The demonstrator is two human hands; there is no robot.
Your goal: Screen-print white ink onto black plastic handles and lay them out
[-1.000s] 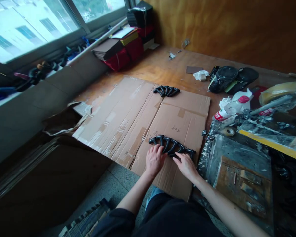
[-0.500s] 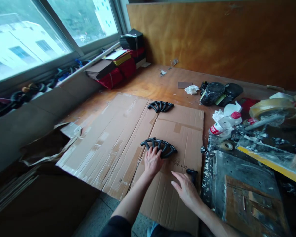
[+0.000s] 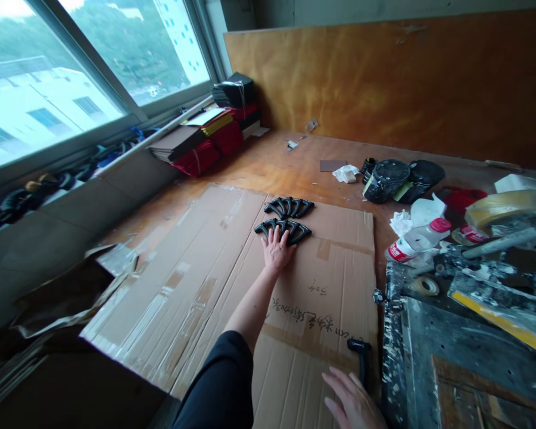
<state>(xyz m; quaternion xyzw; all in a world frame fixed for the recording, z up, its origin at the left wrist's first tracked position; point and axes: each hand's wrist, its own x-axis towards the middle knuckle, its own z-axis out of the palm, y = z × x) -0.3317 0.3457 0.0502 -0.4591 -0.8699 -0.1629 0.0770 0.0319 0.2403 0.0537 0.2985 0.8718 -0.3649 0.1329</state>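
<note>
Left hand (image 3: 277, 252), fingers apart, touches nearer row of black handles (image 3: 300, 230), just beside far row (image 3: 289, 208). Right hand (image 3: 355, 400), fingers spread, near lone black handle (image 3: 364, 361) on cardboard (image 3: 304, 271).

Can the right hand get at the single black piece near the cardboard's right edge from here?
Yes, most likely: the right hand is close beside the single black piece, its fingers look open, and nothing seems to block the way across the cardboard.
</note>
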